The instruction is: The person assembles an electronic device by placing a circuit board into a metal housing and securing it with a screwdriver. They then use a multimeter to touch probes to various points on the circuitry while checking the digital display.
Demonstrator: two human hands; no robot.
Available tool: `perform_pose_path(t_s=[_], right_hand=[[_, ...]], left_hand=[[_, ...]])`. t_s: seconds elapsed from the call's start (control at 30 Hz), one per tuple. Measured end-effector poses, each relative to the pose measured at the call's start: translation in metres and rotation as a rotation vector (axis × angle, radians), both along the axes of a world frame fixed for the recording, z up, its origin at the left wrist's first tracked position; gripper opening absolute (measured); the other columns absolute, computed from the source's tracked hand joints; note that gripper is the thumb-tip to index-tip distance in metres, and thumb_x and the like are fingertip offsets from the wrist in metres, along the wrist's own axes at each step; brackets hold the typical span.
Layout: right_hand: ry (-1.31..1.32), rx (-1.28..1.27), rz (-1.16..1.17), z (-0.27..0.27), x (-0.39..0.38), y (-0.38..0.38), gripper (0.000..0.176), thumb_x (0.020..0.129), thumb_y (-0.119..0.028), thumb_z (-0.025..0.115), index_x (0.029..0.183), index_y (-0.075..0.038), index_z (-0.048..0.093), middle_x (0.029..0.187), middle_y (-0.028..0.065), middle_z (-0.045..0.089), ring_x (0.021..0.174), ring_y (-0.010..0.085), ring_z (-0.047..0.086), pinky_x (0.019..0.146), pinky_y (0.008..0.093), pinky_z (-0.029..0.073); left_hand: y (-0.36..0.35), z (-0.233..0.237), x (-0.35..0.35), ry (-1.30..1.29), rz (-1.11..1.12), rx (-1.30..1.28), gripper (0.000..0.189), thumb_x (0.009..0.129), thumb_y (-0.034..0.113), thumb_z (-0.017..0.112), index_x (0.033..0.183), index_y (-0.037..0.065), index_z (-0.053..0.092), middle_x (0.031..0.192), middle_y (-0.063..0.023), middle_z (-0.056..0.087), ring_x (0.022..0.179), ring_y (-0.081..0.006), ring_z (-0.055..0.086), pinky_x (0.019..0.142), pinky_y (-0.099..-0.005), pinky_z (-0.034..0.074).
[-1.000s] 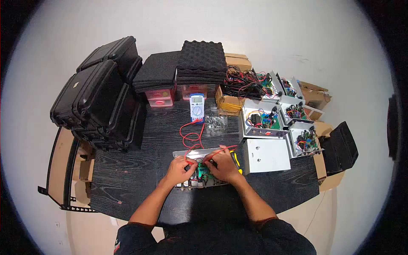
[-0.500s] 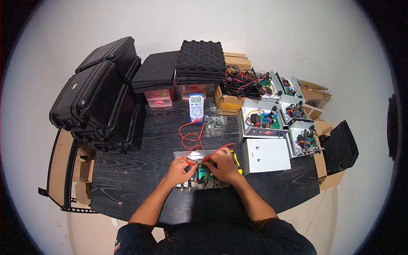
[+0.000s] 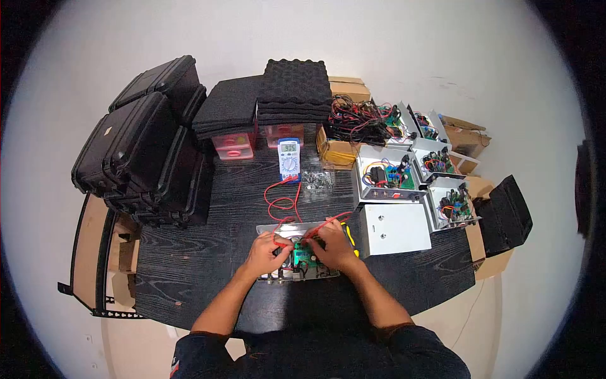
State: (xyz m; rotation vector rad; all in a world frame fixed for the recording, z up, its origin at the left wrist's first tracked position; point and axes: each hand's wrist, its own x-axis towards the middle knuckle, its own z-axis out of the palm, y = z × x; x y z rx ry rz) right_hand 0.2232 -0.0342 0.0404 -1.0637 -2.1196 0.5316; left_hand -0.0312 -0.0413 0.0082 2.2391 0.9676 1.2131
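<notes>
My left hand pinches a red test probe over the left part of an opened metal case. My right hand is closed on the other red-leaded probe. Both probe ends point down at the green circuit board inside the case; their exact contact is too small to tell. Red leads run up to a blue and white multimeter, whose display shows digits. Partly behind my right hand lies a yellow and black tool.
A closed white case lies at the right, below several open cases with boards. A plastic bag of parts is beside the multimeter. Black hard cases stand at the left; foam sheets and cables are at the back.
Digits now show on the multimeter display, which looked blank before. The view has shifted slightly, while both hands hold nearly the same pose over the board.
</notes>
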Motion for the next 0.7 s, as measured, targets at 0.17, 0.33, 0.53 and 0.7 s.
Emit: perform_pose_path(t_s=[0.17, 0.33, 0.53, 0.7], right_hand=[[0.027, 0.063, 0.027, 0.010, 0.002, -0.001, 0.015, 0.089, -0.014, 0.078, 0.102, -0.009, 0.074, 0.099, 0.0106, 0.074, 0.106, 0.0325, 0.066, 0.103, 0.0471, 0.044], [0.004, 0.056, 0.045, 0.004, 0.003, 0.001, 0.014, 0.089, -0.015, 0.077, 0.102, -0.009, 0.074, 0.100, 0.0111, 0.074, 0.105, 0.0332, 0.066, 0.104, 0.0477, 0.044], [-0.044, 0.074, 0.038, 0.007, 0.001, 0.001, 0.014, 0.090, -0.018, 0.077, 0.101, -0.009, 0.074, 0.102, 0.0106, 0.073, 0.106, 0.0327, 0.065, 0.105, 0.0485, 0.043], [-0.034, 0.060, 0.053, 0.004, 0.002, 0.000, 0.013, 0.091, -0.017, 0.076, 0.101, -0.010, 0.073, 0.104, 0.0105, 0.073, 0.109, 0.0318, 0.066, 0.108, 0.0499, 0.041]], left_hand=[[-0.001, 0.006, 0.000, 0.023, -0.039, -0.002, 0.005, 0.086, 0.007, 0.077, 0.092, 0.008, 0.077, 0.091, -0.0064, 0.078, 0.085, -0.0251, 0.074, 0.081, -0.0396, 0.052], [-0.002, 0.009, 0.001, 0.064, -0.065, -0.033, 0.008, 0.086, 0.010, 0.078, 0.094, 0.008, 0.078, 0.092, -0.0066, 0.079, 0.087, -0.0268, 0.074, 0.082, -0.0412, 0.052], [-0.002, 0.014, 0.000, 0.121, -0.067, -0.021, 0.009, 0.087, 0.012, 0.078, 0.095, 0.008, 0.079, 0.093, -0.0078, 0.079, 0.089, -0.0279, 0.074, 0.084, -0.0417, 0.053], [-0.004, 0.016, 0.002, 0.104, -0.071, -0.041, 0.009, 0.087, 0.012, 0.078, 0.096, 0.008, 0.079, 0.093, -0.0085, 0.078, 0.088, -0.0285, 0.074, 0.084, -0.0422, 0.054]])
